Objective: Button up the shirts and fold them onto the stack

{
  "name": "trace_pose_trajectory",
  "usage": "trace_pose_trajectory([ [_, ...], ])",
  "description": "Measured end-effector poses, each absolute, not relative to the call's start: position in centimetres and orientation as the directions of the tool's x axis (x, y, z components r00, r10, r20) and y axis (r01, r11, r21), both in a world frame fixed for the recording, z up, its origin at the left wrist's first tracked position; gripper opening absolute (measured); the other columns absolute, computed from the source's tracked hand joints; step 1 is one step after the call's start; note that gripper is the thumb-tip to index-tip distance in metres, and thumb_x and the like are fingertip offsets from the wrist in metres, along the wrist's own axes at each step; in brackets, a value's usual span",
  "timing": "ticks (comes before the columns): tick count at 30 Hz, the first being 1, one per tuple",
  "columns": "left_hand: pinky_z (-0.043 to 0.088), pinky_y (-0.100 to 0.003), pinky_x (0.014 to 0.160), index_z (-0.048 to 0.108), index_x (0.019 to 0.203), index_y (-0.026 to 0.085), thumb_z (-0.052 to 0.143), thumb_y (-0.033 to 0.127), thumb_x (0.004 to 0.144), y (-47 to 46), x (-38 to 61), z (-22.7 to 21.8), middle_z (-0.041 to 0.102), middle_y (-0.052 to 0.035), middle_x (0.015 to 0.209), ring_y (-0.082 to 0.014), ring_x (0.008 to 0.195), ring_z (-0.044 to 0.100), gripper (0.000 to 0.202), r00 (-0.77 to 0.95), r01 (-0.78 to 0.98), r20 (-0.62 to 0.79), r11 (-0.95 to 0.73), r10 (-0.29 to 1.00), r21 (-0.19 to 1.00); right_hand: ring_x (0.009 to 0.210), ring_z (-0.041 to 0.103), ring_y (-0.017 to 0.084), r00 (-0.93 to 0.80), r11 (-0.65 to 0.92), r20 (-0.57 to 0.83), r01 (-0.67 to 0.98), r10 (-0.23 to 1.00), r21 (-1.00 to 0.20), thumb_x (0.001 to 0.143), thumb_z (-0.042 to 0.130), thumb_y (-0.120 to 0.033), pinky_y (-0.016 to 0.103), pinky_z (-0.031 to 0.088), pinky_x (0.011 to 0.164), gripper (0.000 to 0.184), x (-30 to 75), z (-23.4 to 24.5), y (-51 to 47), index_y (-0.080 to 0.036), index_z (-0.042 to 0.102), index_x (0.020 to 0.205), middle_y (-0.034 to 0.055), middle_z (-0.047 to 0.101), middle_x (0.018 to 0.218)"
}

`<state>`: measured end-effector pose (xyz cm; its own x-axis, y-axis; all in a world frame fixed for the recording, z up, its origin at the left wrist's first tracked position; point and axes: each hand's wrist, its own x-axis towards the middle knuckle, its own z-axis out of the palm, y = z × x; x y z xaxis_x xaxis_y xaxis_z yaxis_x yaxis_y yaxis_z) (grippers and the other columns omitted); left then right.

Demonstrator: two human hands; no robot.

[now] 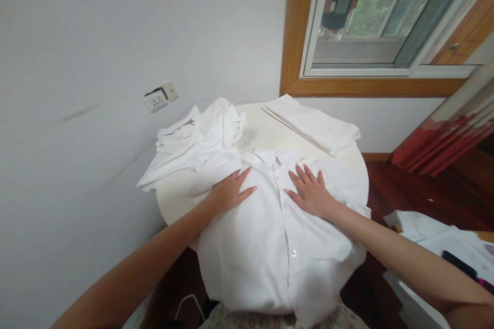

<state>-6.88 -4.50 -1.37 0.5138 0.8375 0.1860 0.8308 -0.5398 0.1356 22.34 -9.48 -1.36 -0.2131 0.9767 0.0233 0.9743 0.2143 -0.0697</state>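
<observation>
A white button-up shirt (254, 247) lies front side up on a round, pale table (254, 126), its collar toward the far side and its lower part hanging over the near edge. My left hand (230, 190) rests on the shirt's left chest area with fingers spread. On the other side of the button strip, my right hand (312, 191) lies flat, fingers apart. Neither hand grips the cloth. Beyond my left hand is a crumpled heap of white clothes (204, 136). A folded white garment (312, 122) lies flat at the table's far right.
A white wall with a socket (156, 99) borders the table on the left. A wood-framed window (297, 85) is behind it. At right hangs a red and cream curtain (432, 136). Papers (443, 236) and a dark object (459, 264) lie at lower right.
</observation>
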Motion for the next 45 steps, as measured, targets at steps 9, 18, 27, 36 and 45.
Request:
trace_pose_trajectory([
  [9, 0.043, -0.046, 0.105, 0.038, 0.146, 0.015, 0.037, 0.057, 0.094, -7.4, -8.4, -1.6, 0.052, -0.0199, 0.139, -0.0311, 0.127, 0.052, 0.067, 0.528, 0.832, 0.209, -0.551, 0.823, 0.068, 0.147, 0.006, 0.037, -0.207, 0.207, 0.01, 0.973, 0.978, -0.099, 0.09, 0.019, -0.073, 0.067, 0.008, 0.111, 0.081, 23.8, -1.5, -7.5, -0.023, 0.028, 0.153, 0.0155, 0.012, 0.161],
  [18, 0.041, -0.046, 0.105, 0.035, 0.147, 0.017, 0.039, 0.061, 0.092, -8.5, -8.3, -0.8, 0.047, -0.0186, 0.144, -0.0314, 0.13, 0.049, 0.071, 0.495, 0.861, 0.134, -0.505, 0.858, 0.054, 0.143, 0.02, 0.045, -0.249, 0.237, -0.076, 0.962, 0.966, -0.133, 0.084, 0.037, -0.077, 0.071, 0.019, 0.105, 0.074, 23.1, 0.8, -7.1, -0.037, 0.041, 0.146, 0.0121, 0.026, 0.158],
  [27, 0.039, -0.046, 0.107, 0.052, 0.13, 0.008, 0.036, 0.031, 0.096, -2.7, -3.1, 0.1, 0.056, -0.0196, 0.132, -0.0291, 0.127, 0.048, 0.044, 0.517, 0.828, 0.3, -0.557, 0.801, 0.06, 0.108, 0.054, 0.031, -0.243, 0.244, 0.202, 0.97, 0.949, 0.023, 0.097, 0.035, -0.035, 0.043, 0.039, 0.09, 0.041, 21.9, 2.6, -2.6, -0.017, 0.069, 0.112, 0.0164, 0.064, 0.114],
  [36, 0.027, -0.052, 0.116, 0.043, 0.14, 0.012, 0.039, 0.044, 0.096, -3.3, -4.7, -2.8, 0.032, -0.0178, 0.154, -0.0332, 0.146, 0.02, 0.055, 0.583, 0.758, 0.27, -0.632, 0.767, 0.159, 0.144, 0.026, 0.025, -0.354, 0.364, 0.164, 0.931, 0.921, -0.036, 0.1, 0.022, -0.047, 0.046, 0.021, 0.115, 0.056, 25.9, -2.5, -4.4, -0.022, 0.04, 0.148, 0.0077, 0.034, 0.155],
  [45, 0.027, -0.051, 0.117, 0.032, 0.145, 0.01, 0.036, 0.046, 0.096, -1.8, -4.9, -3.2, 0.034, -0.0182, 0.153, -0.0314, 0.147, 0.018, 0.061, 0.569, 0.76, 0.239, -0.614, 0.787, 0.212, 0.148, 0.014, 0.028, -0.27, 0.274, 0.066, 0.961, 0.96, -0.048, 0.097, 0.016, -0.06, 0.059, 0.012, 0.115, 0.067, 24.5, -2.2, -5.7, -0.024, 0.031, 0.151, 0.0094, 0.02, 0.16],
])
